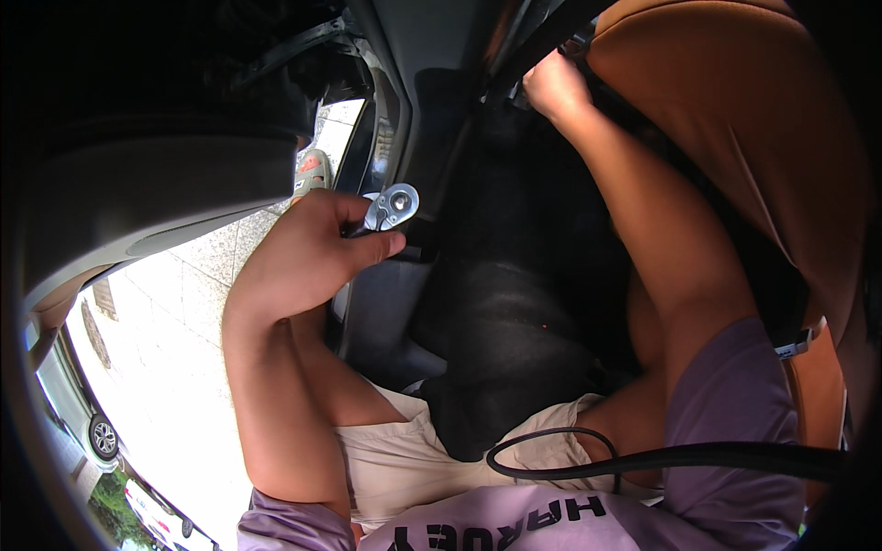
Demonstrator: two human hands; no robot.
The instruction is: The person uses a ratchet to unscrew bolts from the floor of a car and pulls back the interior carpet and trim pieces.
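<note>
A ratchet [390,208] was held in the left hand [308,257], the fingers closed around its handle so that only the head showed above the thumb and forefinger. The head was seen as a rounded, bright silver metal piece with a small dark circle at its centre and a short neck running down into the fist. It was held over the door sill [367,303], just beside the black floor mat [514,321].

The right hand [554,87] was stretched forward to the base of the tan seat [763,147], curled against dark parts there; what it gripped could not be told. A black cable [643,456] was draped across the lap. Pale paving [175,321] was visible outside the open door.
</note>
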